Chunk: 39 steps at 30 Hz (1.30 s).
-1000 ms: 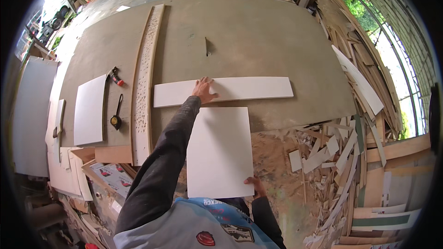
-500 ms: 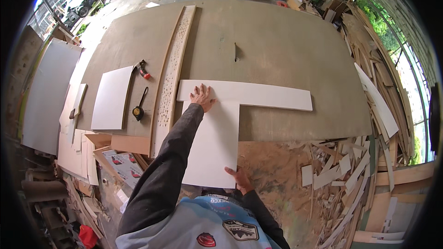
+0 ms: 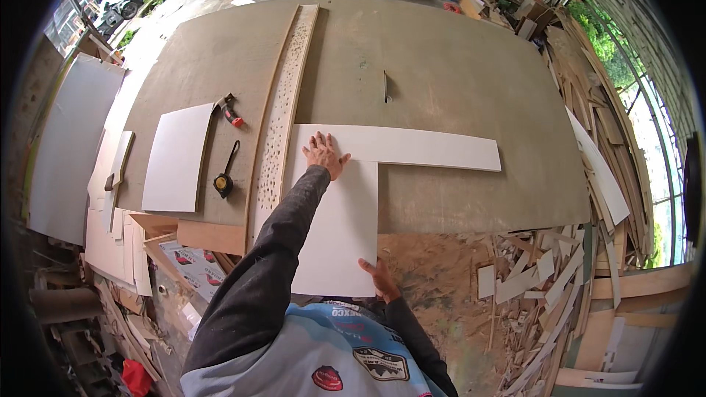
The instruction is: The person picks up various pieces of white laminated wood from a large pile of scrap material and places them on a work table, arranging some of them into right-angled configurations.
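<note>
My left hand (image 3: 323,156) lies flat with fingers spread across the left end of a long, narrow white board (image 3: 434,148), close to its seam with a wider white panel (image 3: 342,228). The panel runs toward me from the strip's near edge, so the two form a T-like shape. At the panel's near right corner, my right hand (image 3: 381,279) grips its edge, thumb on top and fingers hidden below. Along the left of both pieces runs a long speckled wooden strip (image 3: 291,66) on the brown table (image 3: 456,44).
A thin upright blade-like piece (image 3: 386,87) rises from the table ahead. Leftward lie a white panel (image 3: 176,158), a black-and-red hand tool (image 3: 231,112) and a tape measure (image 3: 223,184). Wood offcuts (image 3: 537,279) are heaped at the right; a white sheet (image 3: 73,147) leans far left.
The wide panel has shifted slightly left against the speckled strip, narrowing the gap there. Both hands keep their places on the boards; the whole view has shifted a little.
</note>
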Motion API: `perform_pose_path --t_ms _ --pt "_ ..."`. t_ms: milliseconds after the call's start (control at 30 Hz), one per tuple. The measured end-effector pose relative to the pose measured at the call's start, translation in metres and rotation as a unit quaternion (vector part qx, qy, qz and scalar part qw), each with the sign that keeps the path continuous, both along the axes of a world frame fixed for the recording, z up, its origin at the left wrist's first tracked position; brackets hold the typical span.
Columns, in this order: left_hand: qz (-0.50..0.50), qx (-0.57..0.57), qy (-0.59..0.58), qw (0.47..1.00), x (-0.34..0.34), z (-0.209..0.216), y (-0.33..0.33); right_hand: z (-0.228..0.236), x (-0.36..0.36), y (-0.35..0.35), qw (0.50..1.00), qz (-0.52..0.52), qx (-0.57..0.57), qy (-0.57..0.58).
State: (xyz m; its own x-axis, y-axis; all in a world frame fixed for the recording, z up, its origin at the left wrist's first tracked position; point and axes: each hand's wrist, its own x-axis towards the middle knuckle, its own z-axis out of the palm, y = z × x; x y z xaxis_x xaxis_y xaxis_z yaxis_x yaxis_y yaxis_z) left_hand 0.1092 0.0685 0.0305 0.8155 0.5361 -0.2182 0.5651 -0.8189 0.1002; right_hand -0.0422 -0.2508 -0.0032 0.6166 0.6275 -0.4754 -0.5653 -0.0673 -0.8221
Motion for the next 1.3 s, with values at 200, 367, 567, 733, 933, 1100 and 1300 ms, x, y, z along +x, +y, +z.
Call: perform_pose_path --t_ms 200,367,567,733,933,1100,1300 --pt "0.003 0.03 -0.016 0.999 0.006 -0.009 0.008 0.003 0.008 0.012 0.999 -0.005 -0.033 -0.027" --pt "-0.003 0.04 -0.039 0.998 0.006 -0.007 0.006 0.006 0.01 0.017 0.997 -0.034 -0.045 -0.045" --pt "-0.029 0.036 -0.035 0.998 0.023 0.004 0.017 -0.016 0.016 0.023 0.993 -0.084 -0.047 -0.063" --pt "-0.028 0.032 -0.065 0.997 0.038 0.018 0.032 -0.003 0.025 0.024 0.974 -0.092 -0.177 -0.111" --pt "-0.158 0.054 -0.202 0.965 0.04 -0.028 0.055 0.019 0.015 0.039 0.949 -0.133 -0.239 -0.158" --pt "-0.133 0.031 -0.183 0.974 0.044 -0.032 0.043 0.02 -0.002 0.031 0.821 -0.138 -0.324 -0.449" --pt "-0.118 0.016 -0.184 0.976 0.043 -0.019 0.042 0.076 -0.026 0.024 0.739 0.239 -0.265 -0.572"
